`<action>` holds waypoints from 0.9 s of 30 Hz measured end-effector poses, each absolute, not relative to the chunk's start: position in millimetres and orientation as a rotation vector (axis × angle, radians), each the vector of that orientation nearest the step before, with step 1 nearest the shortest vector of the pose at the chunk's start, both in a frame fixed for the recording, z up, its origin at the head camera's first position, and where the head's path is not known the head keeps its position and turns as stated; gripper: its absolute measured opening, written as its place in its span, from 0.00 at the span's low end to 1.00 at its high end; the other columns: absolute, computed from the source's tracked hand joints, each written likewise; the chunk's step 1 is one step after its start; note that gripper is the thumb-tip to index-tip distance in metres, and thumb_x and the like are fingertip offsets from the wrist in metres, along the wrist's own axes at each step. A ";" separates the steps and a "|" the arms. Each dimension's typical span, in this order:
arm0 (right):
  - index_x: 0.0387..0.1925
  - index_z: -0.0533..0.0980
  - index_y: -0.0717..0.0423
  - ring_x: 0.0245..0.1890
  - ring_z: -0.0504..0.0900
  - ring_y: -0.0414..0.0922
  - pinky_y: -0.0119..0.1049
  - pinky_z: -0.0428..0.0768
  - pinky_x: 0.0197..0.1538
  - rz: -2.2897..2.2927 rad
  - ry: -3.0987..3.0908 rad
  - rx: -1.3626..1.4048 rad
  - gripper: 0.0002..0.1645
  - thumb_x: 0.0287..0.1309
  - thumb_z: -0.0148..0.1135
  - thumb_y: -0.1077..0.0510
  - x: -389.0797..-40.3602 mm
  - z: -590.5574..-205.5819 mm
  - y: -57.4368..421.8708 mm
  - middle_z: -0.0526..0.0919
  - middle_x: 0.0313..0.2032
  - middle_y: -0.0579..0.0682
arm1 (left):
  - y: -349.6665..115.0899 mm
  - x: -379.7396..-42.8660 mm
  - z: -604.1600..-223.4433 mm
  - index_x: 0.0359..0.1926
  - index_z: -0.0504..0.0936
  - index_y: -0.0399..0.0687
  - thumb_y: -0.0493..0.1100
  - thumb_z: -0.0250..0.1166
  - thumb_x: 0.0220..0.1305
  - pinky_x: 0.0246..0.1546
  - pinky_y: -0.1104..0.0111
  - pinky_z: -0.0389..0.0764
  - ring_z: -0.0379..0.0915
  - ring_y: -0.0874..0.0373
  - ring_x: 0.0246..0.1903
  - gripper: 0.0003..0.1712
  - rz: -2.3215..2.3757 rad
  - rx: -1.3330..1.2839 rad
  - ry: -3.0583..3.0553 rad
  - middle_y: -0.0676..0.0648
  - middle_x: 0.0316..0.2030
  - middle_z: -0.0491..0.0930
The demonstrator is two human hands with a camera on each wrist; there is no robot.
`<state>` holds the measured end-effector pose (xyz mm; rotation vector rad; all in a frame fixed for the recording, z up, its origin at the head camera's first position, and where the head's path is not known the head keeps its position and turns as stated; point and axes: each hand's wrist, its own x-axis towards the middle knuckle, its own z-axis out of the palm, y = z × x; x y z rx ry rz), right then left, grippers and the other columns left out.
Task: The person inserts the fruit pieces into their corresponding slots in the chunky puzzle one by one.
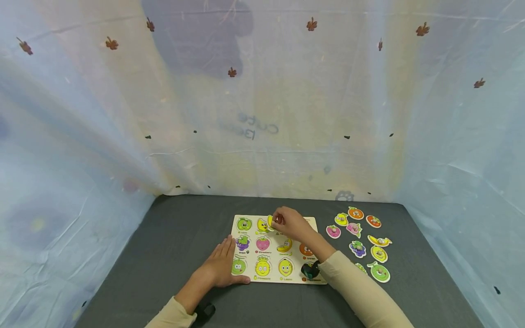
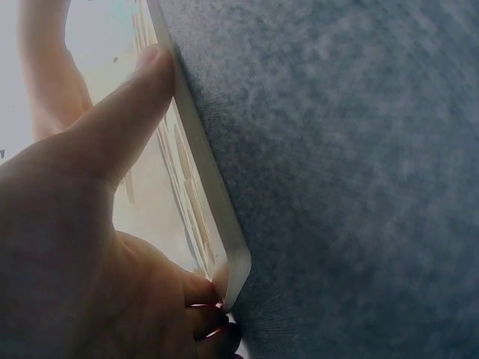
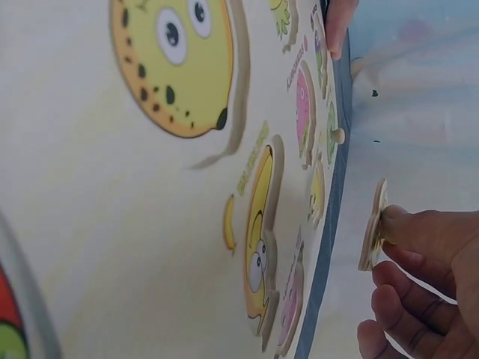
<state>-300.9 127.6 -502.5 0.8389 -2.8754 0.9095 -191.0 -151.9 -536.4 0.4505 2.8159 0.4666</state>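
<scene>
A wooden fruit puzzle board (image 1: pixel 272 279) with rows of printed fruit lies on the table. My left hand (image 1: pixel 221 264) rests at its left side, fingers stretched along the edge and thumb at the near corner. The left wrist view shows that thumb (image 2: pixel 142 97) against the board's rim. Over the far row, my right hand (image 1: pixel 289 223) pinches a yellow fruit puzzle piece (image 1: pixel 270 221) beside the printed yellow fruit (image 1: pixel 262 225). Seen edge-on in the right wrist view, the piece (image 3: pixel 373 228) is held off the board between thumb and fingers.
Right of the board lie several loose fruit pieces, among them a banana (image 1: pixel 379 241), grapes (image 1: pixel 357 248) and a green round fruit (image 1: pixel 379 272). A green apple piece (image 1: pixel 244 224) with a knob sits in the board's far left slot. A patterned curtain (image 1: pixel 262 173) hangs behind the table.
</scene>
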 end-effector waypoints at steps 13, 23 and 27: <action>0.39 0.82 0.48 0.30 0.75 0.41 0.36 0.76 0.33 0.896 -2.904 0.820 0.06 0.72 0.72 0.53 -313.9 -506.7 113.0 0.77 0.33 0.43 | -154.0 -196.7 -547.8 0.83 0.49 0.28 0.77 0.75 0.55 0.83 0.44 0.51 0.43 0.35 0.84 0.77 0.443 0.453 2.825 0.30 0.84 0.45; 0.40 0.82 0.50 0.30 0.76 0.40 0.35 0.77 0.33 0.904 -2.903 0.868 0.05 0.72 0.71 0.55 -321.2 -511.4 103.0 0.78 0.33 0.44 | -155.8 -197.6 -550.9 0.83 0.50 0.28 0.78 0.75 0.54 0.83 0.43 0.51 0.43 0.34 0.83 0.78 0.462 0.455 2.826 0.30 0.84 0.45; 0.40 0.82 0.51 0.29 0.74 0.40 0.35 0.76 0.33 0.876 -2.915 0.873 0.05 0.71 0.72 0.55 -323.0 -514.5 100.6 0.78 0.33 0.44 | -156.3 -198.7 -552.9 0.83 0.49 0.28 0.79 0.74 0.54 0.83 0.43 0.50 0.42 0.34 0.84 0.79 0.453 0.457 2.823 0.30 0.84 0.44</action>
